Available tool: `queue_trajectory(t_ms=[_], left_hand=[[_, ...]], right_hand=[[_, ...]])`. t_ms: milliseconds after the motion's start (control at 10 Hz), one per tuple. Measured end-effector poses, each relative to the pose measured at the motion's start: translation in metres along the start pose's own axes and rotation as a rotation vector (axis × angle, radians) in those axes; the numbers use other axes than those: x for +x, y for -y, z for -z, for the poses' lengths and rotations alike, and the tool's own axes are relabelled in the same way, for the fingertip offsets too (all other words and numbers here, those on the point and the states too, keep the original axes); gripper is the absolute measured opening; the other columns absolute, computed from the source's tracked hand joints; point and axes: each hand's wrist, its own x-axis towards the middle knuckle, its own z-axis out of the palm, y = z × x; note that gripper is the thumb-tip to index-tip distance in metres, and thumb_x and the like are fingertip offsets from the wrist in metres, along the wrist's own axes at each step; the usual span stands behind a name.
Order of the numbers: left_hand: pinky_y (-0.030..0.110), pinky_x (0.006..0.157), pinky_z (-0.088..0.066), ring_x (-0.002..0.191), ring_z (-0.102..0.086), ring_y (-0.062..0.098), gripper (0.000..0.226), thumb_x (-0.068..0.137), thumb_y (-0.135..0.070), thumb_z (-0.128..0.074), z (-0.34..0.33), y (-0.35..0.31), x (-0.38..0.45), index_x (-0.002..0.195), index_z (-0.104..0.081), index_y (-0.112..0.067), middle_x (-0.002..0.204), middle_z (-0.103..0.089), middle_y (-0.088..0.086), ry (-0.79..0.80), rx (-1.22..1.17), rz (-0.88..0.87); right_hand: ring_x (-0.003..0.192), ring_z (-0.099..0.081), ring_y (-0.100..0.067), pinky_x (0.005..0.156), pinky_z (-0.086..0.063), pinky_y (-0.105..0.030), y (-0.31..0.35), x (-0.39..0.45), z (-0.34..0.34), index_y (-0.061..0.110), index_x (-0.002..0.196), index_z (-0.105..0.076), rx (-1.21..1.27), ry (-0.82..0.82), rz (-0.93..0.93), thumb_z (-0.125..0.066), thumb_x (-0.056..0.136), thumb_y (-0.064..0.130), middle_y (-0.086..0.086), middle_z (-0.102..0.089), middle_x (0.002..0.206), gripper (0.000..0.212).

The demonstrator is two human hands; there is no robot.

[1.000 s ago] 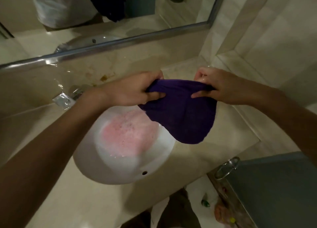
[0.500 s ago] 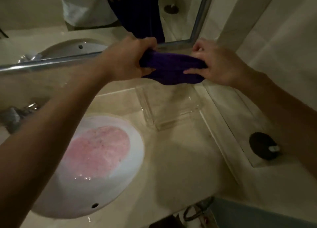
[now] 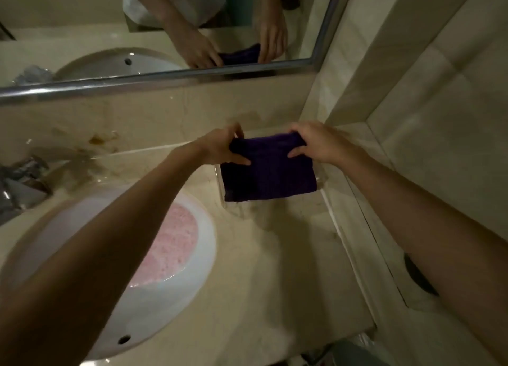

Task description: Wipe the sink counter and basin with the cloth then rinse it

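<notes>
I see the dark purple folded cloth [image 3: 268,170] hanging by its top edge over the back right part of the beige stone table [image 3: 275,269], near the wall corner. My left hand [image 3: 224,148] pinches its top left corner. My right hand [image 3: 313,142] pinches its top right corner. A clear plastic tray [image 3: 324,197] sits under the cloth. The round white sink [image 3: 170,297] to the left holds pink foamy water [image 3: 176,244]. The mirror [image 3: 165,21] shows both hands.
</notes>
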Motion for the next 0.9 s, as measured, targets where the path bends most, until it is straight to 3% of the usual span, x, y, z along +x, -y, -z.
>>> queue_trajectory(t_ms=[100, 200, 300, 400, 500, 700, 800, 900], left_hand=[[0.05, 0.102, -0.04, 0.128, -0.041, 0.035, 0.087, 0.073, -0.049, -0.078, -0.016, 0.007, 0.015, 0.141, -0.033, -0.018, 0.141, -0.038, 0.016, -0.09, 0.299, 0.062], [0.056, 0.114, -0.02, 0.14, -0.025, 0.037, 0.082, 0.084, -0.062, -0.054, -0.052, 0.007, 0.007, 0.149, -0.027, -0.019, 0.154, -0.022, 0.016, -0.248, 0.411, -0.052], [0.051, 0.12, -0.011, 0.15, -0.014, 0.029, 0.079, 0.091, -0.063, -0.019, -0.097, 0.016, -0.007, 0.155, -0.018, -0.017, 0.163, -0.012, 0.012, -0.209, 0.399, -0.185], [0.047, 0.123, -0.005, 0.152, 0.002, 0.02, 0.075, 0.093, -0.061, -0.009, -0.114, 0.029, -0.008, 0.156, -0.001, -0.022, 0.165, 0.001, 0.004, -0.168, 0.356, -0.154], [0.046, 0.123, -0.007, 0.152, 0.002, 0.019, 0.078, 0.09, -0.062, -0.002, -0.102, 0.03, 0.002, 0.156, 0.0, -0.021, 0.165, 0.003, 0.005, -0.167, 0.382, -0.162], [0.047, 0.123, -0.007, 0.152, 0.001, 0.018, 0.064, 0.102, -0.049, -0.022, -0.092, 0.027, 0.01, 0.156, -0.004, -0.022, 0.165, 0.0, 0.002, -0.139, 0.35, -0.123], [0.05, 0.122, -0.013, 0.152, -0.005, 0.023, 0.065, 0.101, -0.048, -0.032, -0.09, 0.027, -0.007, 0.156, -0.014, -0.017, 0.165, -0.007, 0.004, -0.138, 0.321, -0.128], [0.048, 0.113, -0.033, 0.145, -0.028, 0.03, 0.059, 0.097, -0.039, -0.048, -0.08, 0.032, -0.032, 0.149, -0.037, -0.012, 0.159, -0.027, 0.01, -0.251, 0.278, -0.12]], right_hand=[[0.12, -0.049, -0.028, 0.101, -0.046, -0.045, 0.005, 0.01, -0.024, 0.013, 0.13, -0.053, -0.115, -0.166, -0.049, -0.083, 0.08, 0.025, -0.007, -0.051, 0.131, 0.059], [0.135, -0.042, -0.031, 0.111, -0.039, -0.046, 0.013, -0.011, -0.062, 0.008, 0.145, -0.043, -0.054, -0.283, 0.02, -0.075, 0.088, 0.034, -0.013, -0.041, 0.15, 0.07], [0.155, -0.019, -0.021, 0.125, -0.02, -0.044, 0.005, -0.037, -0.102, 0.012, 0.158, -0.028, -0.036, -0.119, 0.106, -0.045, 0.101, 0.052, -0.006, -0.022, 0.167, 0.071], [0.156, 0.0, -0.01, 0.127, -0.004, -0.037, -0.008, -0.036, -0.114, 0.02, 0.162, -0.009, -0.051, -0.032, 0.131, -0.02, 0.099, 0.061, 0.002, -0.005, 0.17, 0.075], [0.156, 0.001, -0.009, 0.127, -0.002, -0.036, -0.012, -0.02, -0.107, 0.023, 0.162, -0.008, -0.048, -0.025, 0.139, -0.022, 0.1, 0.057, 0.004, -0.003, 0.17, 0.072], [0.157, 0.0, -0.011, 0.128, -0.004, -0.039, -0.012, -0.01, -0.101, 0.023, 0.162, -0.01, -0.021, 0.008, 0.084, -0.032, 0.106, 0.049, 0.003, -0.005, 0.171, 0.065], [0.157, -0.007, -0.018, 0.127, -0.014, -0.045, 0.001, -0.02, -0.101, 0.018, 0.161, -0.016, 0.032, -0.022, 0.053, -0.038, 0.106, 0.044, -0.001, -0.011, 0.17, 0.064], [0.147, -0.033, -0.028, 0.116, -0.035, -0.049, 0.016, -0.035, -0.103, 0.01, 0.155, -0.034, 0.036, -0.192, 0.031, -0.048, 0.105, 0.034, -0.007, -0.031, 0.164, 0.057]])
